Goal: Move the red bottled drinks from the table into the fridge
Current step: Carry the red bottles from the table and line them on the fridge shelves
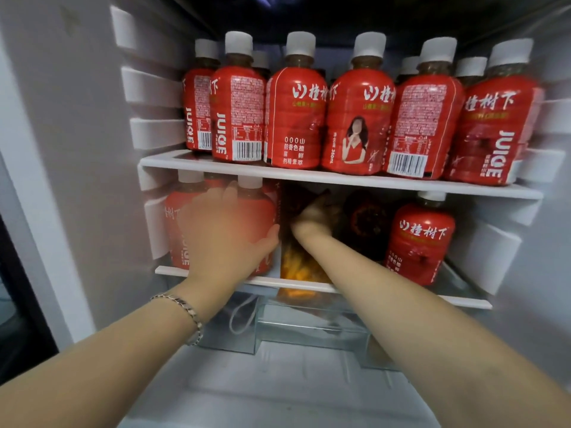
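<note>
Left hand (225,233): blurred, curled round a red bottle (264,211) standing on the lower shelf (463,300).
Right hand (312,219): reaching deep along that shelf, grip impossible to tell.
Upper shelf (309,176): packed with upright red bottles (293,118).

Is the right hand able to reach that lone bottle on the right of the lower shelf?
Probably yes. The lone bottle stands at the front of the lower shelf with nothing before it, and the right hand is in the gap just beside it.

red bottles (293,118) with white caps (300,43) and white lettering, white fridge shelf (309,176), silver bracelet (182,305), orange packet (296,267)
</note>
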A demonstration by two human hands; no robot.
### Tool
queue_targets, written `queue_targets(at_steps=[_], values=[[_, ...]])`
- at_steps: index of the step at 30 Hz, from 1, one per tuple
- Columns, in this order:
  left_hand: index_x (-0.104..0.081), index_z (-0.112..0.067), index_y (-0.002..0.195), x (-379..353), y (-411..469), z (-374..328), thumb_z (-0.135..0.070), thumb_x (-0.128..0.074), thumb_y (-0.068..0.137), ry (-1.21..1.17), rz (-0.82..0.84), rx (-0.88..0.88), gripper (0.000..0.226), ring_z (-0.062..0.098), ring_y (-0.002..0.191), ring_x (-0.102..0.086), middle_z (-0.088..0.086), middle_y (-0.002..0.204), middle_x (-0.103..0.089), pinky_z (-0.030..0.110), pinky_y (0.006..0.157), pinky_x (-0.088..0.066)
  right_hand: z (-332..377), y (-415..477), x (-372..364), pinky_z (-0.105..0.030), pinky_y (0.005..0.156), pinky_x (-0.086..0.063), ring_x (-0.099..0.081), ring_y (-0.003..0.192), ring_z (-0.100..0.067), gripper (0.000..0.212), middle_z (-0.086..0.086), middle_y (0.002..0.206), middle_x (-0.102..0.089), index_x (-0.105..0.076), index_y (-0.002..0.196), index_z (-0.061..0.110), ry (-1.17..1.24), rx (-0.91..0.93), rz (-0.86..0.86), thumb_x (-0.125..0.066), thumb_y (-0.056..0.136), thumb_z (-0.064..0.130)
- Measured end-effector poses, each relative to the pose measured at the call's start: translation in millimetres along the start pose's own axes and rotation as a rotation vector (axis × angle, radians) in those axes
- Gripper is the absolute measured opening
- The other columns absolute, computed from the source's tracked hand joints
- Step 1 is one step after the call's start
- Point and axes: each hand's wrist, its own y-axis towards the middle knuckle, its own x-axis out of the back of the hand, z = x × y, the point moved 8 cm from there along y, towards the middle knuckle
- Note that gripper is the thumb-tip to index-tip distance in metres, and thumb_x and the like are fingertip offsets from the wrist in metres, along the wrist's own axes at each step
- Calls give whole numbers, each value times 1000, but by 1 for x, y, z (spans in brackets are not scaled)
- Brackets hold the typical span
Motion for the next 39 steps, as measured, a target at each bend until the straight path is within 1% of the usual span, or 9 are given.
queue_targets(at_steps=[2, 6, 13, 18, 20, 24, 28, 32, 39], values=[[-51, -2, 109, -1, -1, 0, -61, -48, 66, 1, 6, -2, 73, 28, 95, -38, 16, 99, -55, 39, 85, -23, -5, -1, 9, -44, 114, -15, -6, 143, -37, 91, -22, 155, 0, -2, 150, 11, -36, -38, -5, -61, 87, 40], [-51, -3, 110, -1, 0, -1, -63, -46, 67, 18, 6, -12, 73, 29, 94, -41, 15, 98, -56, 39, 85, -24, -1, -7, 17, -37, 107, -36, -34, 137, -29, 107, -14, 150, -30, -5, 149, 7, -7, 48, 30, -69, 75, 53], [-38, -3, 125, -3, -11, -8, -55, -40, 81, 61, 0, -114, 68, 34, 103, -42, 24, 111, -54, 43, 89, -29, -4, -51, 59, -42, 100, -38, -31, 133, -36, 97, -19, 148, -25, -22, 145, 17, -399, 53, 106, -61, 72, 67], [-30, -9, 137, -9, -25, -16, -39, -38, 84, 43, 130, -280, 62, 41, 125, -30, 25, 138, -26, 56, 101, -33, 9, -72, 61, -37, 93, -49, -57, 110, -26, 64, -8, 123, -59, -54, 123, 18, -172, 122, 198, -63, 75, 60], [-34, -5, 137, -6, -21, -20, -35, -40, 83, 47, 164, -334, 61, 43, 123, -32, 30, 135, -31, 58, 101, -32, 4, -78, 62, -38, 89, -51, -60, 100, -24, 55, -7, 113, -63, -59, 115, 17, -17, 103, 206, -69, 72, 50], [-45, 0, 133, -13, -10, -29, -28, -68, 77, 122, 247, -399, 67, 51, 115, -48, 35, 124, -47, 56, 102, -27, -22, -97, 79, -41, 91, -50, -61, 101, -25, 67, 0, 108, -60, -53, 124, 16, 377, 18, 6, -75, 67, 44], [-9, -5, 148, -32, 4, -31, -35, -44, 96, 259, 434, -341, 70, 45, 138, -16, 32, 144, -21, 47, 109, 13, -46, -123, 88, -39, 89, -51, -58, 99, -18, 68, 6, 109, -54, -45, 131, 22, 661, 5, -178, -75, 72, 38], [1, -2, 147, -52, 15, -37, -35, -36, 100, 430, 519, -408, 68, 43, 139, -10, 31, 146, -18, 51, 113, 6, -66, -134, 85, -21, 63, -45, -57, 87, -7, 64, 4, 113, -54, -43, 130, 23, 1068, -105, -130, -74, 75, 30], [-2, 1, 146, -40, 8, -41, -29, -50, 91, 462, 555, -447, 79, 43, 139, -15, 32, 145, -24, 52, 114, 3, -67, -137, 84, -20, 68, -45, -55, 93, -9, 69, 7, 117, -50, -40, 133, 28, 977, -33, -122, -76, 74, 23]])
